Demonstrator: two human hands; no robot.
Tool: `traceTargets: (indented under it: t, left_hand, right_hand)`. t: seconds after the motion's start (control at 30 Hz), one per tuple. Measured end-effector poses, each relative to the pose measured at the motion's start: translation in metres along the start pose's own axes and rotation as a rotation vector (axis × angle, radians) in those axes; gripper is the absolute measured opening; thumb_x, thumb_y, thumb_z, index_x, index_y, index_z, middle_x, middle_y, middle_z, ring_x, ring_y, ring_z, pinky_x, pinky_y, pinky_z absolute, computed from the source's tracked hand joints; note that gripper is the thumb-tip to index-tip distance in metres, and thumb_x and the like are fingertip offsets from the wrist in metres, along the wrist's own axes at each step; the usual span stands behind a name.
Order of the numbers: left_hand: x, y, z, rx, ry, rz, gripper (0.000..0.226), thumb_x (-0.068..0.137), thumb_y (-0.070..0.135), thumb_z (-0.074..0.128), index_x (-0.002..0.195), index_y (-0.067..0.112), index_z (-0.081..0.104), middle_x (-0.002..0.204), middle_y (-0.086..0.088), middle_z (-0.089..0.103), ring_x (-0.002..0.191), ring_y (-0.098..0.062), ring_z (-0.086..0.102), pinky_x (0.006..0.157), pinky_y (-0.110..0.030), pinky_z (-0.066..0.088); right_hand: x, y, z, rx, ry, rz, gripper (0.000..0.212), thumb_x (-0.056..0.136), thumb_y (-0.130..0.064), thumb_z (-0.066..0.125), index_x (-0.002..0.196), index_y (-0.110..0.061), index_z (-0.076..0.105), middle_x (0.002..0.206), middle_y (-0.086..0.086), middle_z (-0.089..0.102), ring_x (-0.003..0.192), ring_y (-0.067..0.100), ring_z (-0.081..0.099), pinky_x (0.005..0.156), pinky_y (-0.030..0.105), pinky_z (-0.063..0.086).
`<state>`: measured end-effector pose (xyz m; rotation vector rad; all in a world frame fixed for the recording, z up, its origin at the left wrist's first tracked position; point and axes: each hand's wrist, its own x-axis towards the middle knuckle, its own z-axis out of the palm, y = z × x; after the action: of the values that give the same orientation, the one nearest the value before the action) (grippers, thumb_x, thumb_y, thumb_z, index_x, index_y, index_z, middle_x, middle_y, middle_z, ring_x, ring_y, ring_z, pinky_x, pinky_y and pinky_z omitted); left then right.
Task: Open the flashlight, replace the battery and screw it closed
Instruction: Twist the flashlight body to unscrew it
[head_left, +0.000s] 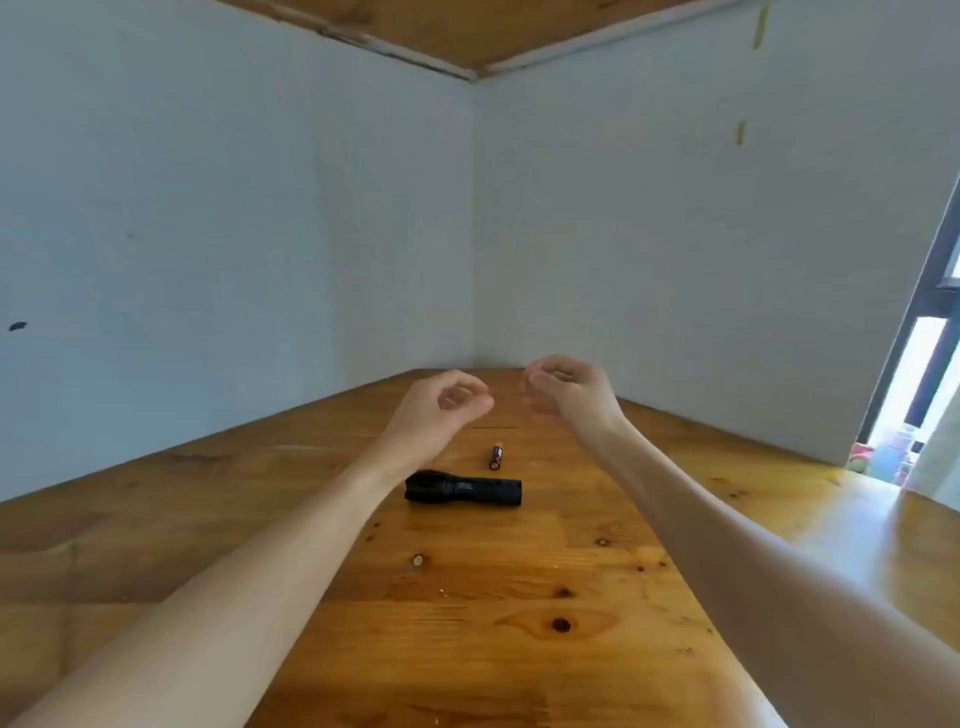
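Now, your long knotty wooden table (519, 649) runs far to the corner | your left hand (441, 410) and right hand (569, 389) hover beyond, fingers loosely curled, holding nothing | black cylindrical flashlight (462, 487) lies mid-table, capped | small black-and-orange battery (496, 456) just beyond it.

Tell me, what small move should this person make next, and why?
Probably lower one hand, say the left hand, onto the flashlight and pick it up. Both it and the right hand hover loosely curled and hold nothing, while the flashlight lies assembled on the wooden table, the spare battery just beyond it. Opening it comes first.
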<state>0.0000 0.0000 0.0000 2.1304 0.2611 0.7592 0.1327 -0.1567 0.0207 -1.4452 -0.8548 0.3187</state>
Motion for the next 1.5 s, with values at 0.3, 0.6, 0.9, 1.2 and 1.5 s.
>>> traceTargets:
  t: [0.3, 0.6, 0.9, 1.2, 1.5]
  left_hand:
    - [-0.015, -0.035, 0.028, 0.234, -0.056, 0.001, 0.014, 0.084, 0.047, 0.069, 0.097, 0.048, 0.064, 0.091, 0.019, 0.066, 0.085, -0.002, 0.059, 0.075, -0.026, 0.047]
    - [-0.021, -0.042, 0.033, 0.501, -0.057, 0.120, 0.023, 0.082, 0.059, 0.060, 0.096, 0.042, 0.068, 0.087, 0.025, 0.063, 0.082, 0.004, 0.055, 0.071, -0.023, 0.043]
    - [-0.021, -0.044, 0.024, 0.589, -0.215, 0.037, 0.036, 0.080, 0.063, 0.063, 0.109, 0.042, 0.068, 0.098, 0.024, 0.061, 0.090, -0.003, 0.055, 0.071, -0.028, 0.046]
    - [-0.023, -0.043, 0.024, 0.634, -0.246, 0.097, 0.030, 0.085, 0.052, 0.065, 0.111, 0.038, 0.069, 0.089, 0.018, 0.059, 0.079, -0.002, 0.055, 0.067, -0.028, 0.045]
    - [-0.026, -0.032, 0.022, 0.643, -0.078, 0.236, 0.022, 0.089, 0.042, 0.064, 0.110, 0.035, 0.067, 0.088, 0.019, 0.056, 0.076, 0.000, 0.051, 0.066, -0.018, 0.035]
  right_hand:
    - [-0.015, 0.049, 0.010, -0.229, 0.018, 0.023, 0.017, 0.094, -0.002, 0.061, 0.091, -0.013, 0.074, 0.091, 0.007, 0.074, 0.091, 0.026, 0.073, 0.083, 0.039, 0.063]
    - [-0.028, 0.068, 0.017, -0.375, -0.059, 0.049, 0.015, 0.095, -0.011, 0.064, 0.099, -0.017, 0.076, 0.106, 0.002, 0.074, 0.101, 0.020, 0.067, 0.095, 0.047, 0.056]
    - [-0.034, 0.068, 0.017, -0.493, -0.089, 0.018, 0.017, 0.095, -0.013, 0.065, 0.104, -0.021, 0.077, 0.112, -0.002, 0.074, 0.105, 0.014, 0.064, 0.089, 0.026, 0.048]
    - [-0.036, 0.070, 0.030, -0.598, -0.133, -0.058, 0.020, 0.102, -0.021, 0.052, 0.103, -0.020, 0.072, 0.094, -0.005, 0.070, 0.085, 0.011, 0.060, 0.069, 0.020, 0.042]
    - [-0.032, 0.065, 0.040, -0.440, -0.030, 0.052, 0.026, 0.107, -0.034, 0.038, 0.102, -0.019, 0.058, 0.081, -0.003, 0.062, 0.065, 0.009, 0.053, 0.055, 0.022, 0.040]
